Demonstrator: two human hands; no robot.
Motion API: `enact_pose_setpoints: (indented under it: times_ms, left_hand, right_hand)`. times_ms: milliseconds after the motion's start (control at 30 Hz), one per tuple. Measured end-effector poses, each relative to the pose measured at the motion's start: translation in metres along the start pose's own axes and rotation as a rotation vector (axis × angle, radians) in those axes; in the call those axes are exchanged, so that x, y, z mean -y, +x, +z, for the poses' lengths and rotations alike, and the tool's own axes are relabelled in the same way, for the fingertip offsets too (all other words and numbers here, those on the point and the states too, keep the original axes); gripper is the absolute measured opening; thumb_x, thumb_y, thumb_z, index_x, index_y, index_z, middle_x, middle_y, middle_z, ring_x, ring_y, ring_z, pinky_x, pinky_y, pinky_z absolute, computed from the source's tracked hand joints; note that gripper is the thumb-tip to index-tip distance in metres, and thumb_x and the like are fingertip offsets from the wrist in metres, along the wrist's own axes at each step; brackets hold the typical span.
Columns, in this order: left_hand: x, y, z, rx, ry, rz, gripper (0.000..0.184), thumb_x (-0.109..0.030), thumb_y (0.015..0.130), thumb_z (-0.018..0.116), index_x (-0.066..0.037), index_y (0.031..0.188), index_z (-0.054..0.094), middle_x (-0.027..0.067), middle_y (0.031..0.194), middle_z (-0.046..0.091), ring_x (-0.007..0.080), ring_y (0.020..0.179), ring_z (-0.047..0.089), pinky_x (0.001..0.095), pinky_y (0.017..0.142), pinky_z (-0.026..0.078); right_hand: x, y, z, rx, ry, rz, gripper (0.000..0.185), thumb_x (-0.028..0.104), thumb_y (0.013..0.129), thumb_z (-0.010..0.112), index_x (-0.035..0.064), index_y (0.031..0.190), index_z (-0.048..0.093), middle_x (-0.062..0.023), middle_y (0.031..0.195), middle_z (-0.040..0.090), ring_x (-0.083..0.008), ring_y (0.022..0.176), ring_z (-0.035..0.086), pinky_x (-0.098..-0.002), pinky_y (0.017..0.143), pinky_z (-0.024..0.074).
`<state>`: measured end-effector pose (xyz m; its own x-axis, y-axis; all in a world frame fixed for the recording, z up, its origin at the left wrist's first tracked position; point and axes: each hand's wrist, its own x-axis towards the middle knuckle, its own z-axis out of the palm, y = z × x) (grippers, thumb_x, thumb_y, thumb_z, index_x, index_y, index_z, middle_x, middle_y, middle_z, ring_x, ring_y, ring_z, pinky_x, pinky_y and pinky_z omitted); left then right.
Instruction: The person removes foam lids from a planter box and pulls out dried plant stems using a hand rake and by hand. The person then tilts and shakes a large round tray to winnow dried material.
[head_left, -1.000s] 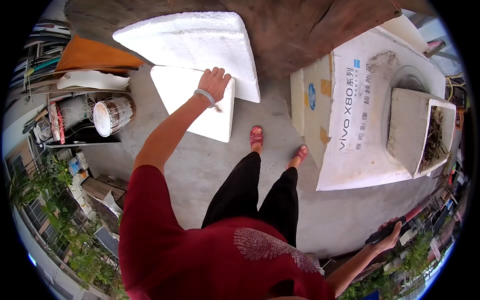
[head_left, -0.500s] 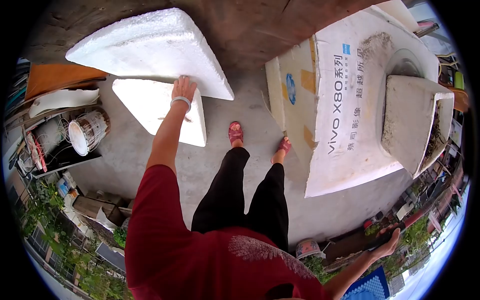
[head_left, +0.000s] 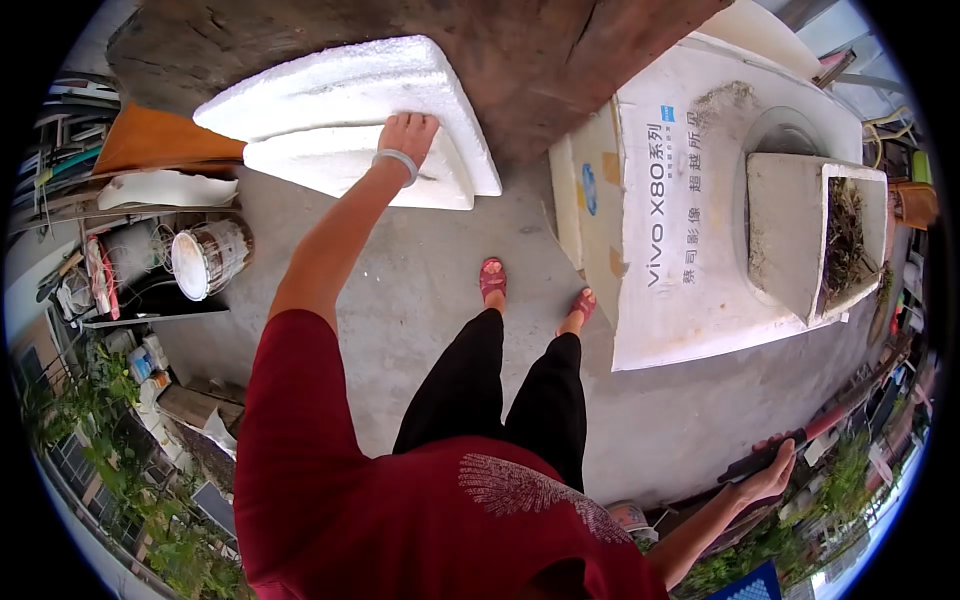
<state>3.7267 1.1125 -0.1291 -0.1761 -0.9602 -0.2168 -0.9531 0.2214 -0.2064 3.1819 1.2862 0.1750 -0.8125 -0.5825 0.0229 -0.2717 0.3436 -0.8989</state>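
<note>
My left hand (head_left: 408,145), with a pale bangle at the wrist, is closed over the upper edge of a smaller white foam board (head_left: 330,165). That board rests against a larger white foam slab (head_left: 350,82), which leans on a dark brown wooden surface. Out at the lower right, my right hand (head_left: 768,480) is wrapped round the black grip of a long-handled tool (head_left: 825,420) with a red shaft. The tool's far end is too unclear to name.
On the right stands a foam box (head_left: 590,190) under a white printed board (head_left: 660,320), with a soil-filled foam planter (head_left: 790,230) on top. A paint-stained bucket (head_left: 210,258) is at left. Plants and clutter line the edges of the concrete floor.
My left hand and the smaller foam board have moved up and right, so the board now overlaps the larger slab. My right hand still holds the tool, which shows more.
</note>
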Motion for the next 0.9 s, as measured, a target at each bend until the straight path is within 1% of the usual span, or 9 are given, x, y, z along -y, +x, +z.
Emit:
enact_pose_setpoints:
  times_ms: [133, 233, 367, 533, 600, 667, 767, 800, 900]
  left_hand:
    - [-0.003, -0.008, -0.001, -0.241, -0.003, 0.010, 0.037, -0.009, 0.069, 0.056, -0.009, 0.104, 0.046, 0.0084, 0.092, 0.048, 0.0229, 0.088, 0.047, 0.0331, 0.072, 0.041]
    - [-0.013, -0.020, -0.010, -0.317, 0.077, -0.036, 0.028, -0.010, 0.075, 0.049, -0.012, 0.103, 0.047, 0.0088, 0.091, 0.047, 0.0222, 0.083, 0.047, 0.0347, 0.067, 0.040]
    - [-0.021, -0.021, -0.006, -0.285, -0.024, -0.205, 0.018, -0.008, 0.074, 0.050, -0.011, 0.092, 0.048, 0.0072, 0.084, 0.044, 0.0230, 0.081, 0.048, 0.0350, 0.061, 0.042]
    - [-0.026, -0.038, -0.045, -0.270, -0.119, 0.078, 0.013, -0.008, 0.070, 0.054, -0.009, 0.081, 0.048, 0.0080, 0.081, 0.044, 0.0242, 0.078, 0.047, 0.0364, 0.062, 0.037]
    - [-0.039, -0.051, -0.078, -0.298, -0.286, 0.151, 0.025, -0.013, 0.065, 0.063, -0.008, 0.085, 0.050, 0.0091, 0.086, 0.047, 0.0254, 0.082, 0.048, 0.0373, 0.063, 0.038]
    - [-0.062, -0.056, -0.113, -0.384, -0.446, 0.170, 0.022, -0.017, 0.070, 0.063, -0.009, 0.087, 0.050, 0.0094, 0.088, 0.049, 0.0269, 0.079, 0.052, 0.0389, 0.065, 0.041]
    - [-0.126, -0.052, -0.202, -0.461, -0.892, 0.136, 0.019, -0.020, 0.078, 0.060, -0.007, 0.086, 0.049, 0.0073, 0.063, 0.055, 0.0213, 0.050, 0.054, 0.0331, 0.046, 0.043]
    - [-0.148, -0.047, -0.227, -0.453, -0.997, 0.142, 0.023, -0.023, 0.079, 0.060, -0.005, 0.086, 0.048, 0.0079, 0.058, 0.054, 0.0196, 0.049, 0.054, 0.0308, 0.045, 0.043]
    - [-0.217, -0.031, -0.302, -0.146, -1.305, 0.059, 0.036, -0.031, 0.083, 0.054, 0.000, 0.099, 0.046, 0.0101, 0.066, 0.060, 0.0123, 0.054, 0.057, 0.0245, 0.049, 0.045]
  right_hand:
    - [0.001, -0.010, -0.009, -0.013, -0.042, -0.049, 0.027, 0.017, 0.082, 0.057, -0.0043, 0.097, 0.054, -0.0053, 0.069, 0.054, -0.0111, 0.051, 0.047, -0.0218, 0.047, 0.0366]
    - [0.002, -0.016, -0.009, 0.022, 0.039, -0.054, 0.024, 0.016, 0.082, 0.056, -0.0041, 0.095, 0.054, -0.0058, 0.068, 0.054, -0.0113, 0.051, 0.049, -0.0211, 0.046, 0.0382]
    - [0.015, -0.021, -0.010, 0.084, 0.081, -0.049, 0.022, 0.016, 0.081, 0.056, -0.0029, 0.091, 0.054, -0.0070, 0.067, 0.053, -0.0116, 0.050, 0.049, -0.0213, 0.044, 0.0389]
    - [0.028, -0.020, -0.025, 0.034, 0.121, -0.013, 0.026, 0.021, 0.081, 0.057, -0.0035, 0.089, 0.053, -0.0075, 0.067, 0.053, -0.0126, 0.047, 0.050, -0.0216, 0.043, 0.0395]
    - [0.032, -0.021, -0.034, 0.001, 0.152, 0.003, 0.024, 0.021, 0.081, 0.056, -0.0024, 0.088, 0.054, -0.0072, 0.066, 0.054, -0.0126, 0.047, 0.050, -0.0215, 0.043, 0.0387]
    - [0.030, -0.015, -0.042, -0.027, 0.192, 0.023, 0.022, 0.020, 0.080, 0.057, -0.0008, 0.083, 0.054, -0.0064, 0.064, 0.054, -0.0126, 0.047, 0.051, -0.0217, 0.042, 0.0379]
    - [0.017, -0.005, -0.047, -0.014, 0.257, 0.076, 0.023, 0.023, 0.078, 0.059, 0.0004, 0.076, 0.054, -0.0059, 0.062, 0.054, -0.0124, 0.046, 0.050, -0.0221, 0.042, 0.0375]
    - [0.010, -0.002, -0.048, -0.004, 0.266, 0.086, 0.024, 0.023, 0.078, 0.059, 0.0001, 0.074, 0.054, -0.0061, 0.062, 0.053, -0.0124, 0.045, 0.050, -0.0226, 0.041, 0.0375]
    - [-0.010, 0.011, -0.055, 0.034, 0.289, 0.144, 0.024, 0.022, 0.078, 0.058, -0.0003, 0.072, 0.053, -0.0062, 0.061, 0.053, -0.0126, 0.044, 0.050, -0.0231, 0.041, 0.0378]
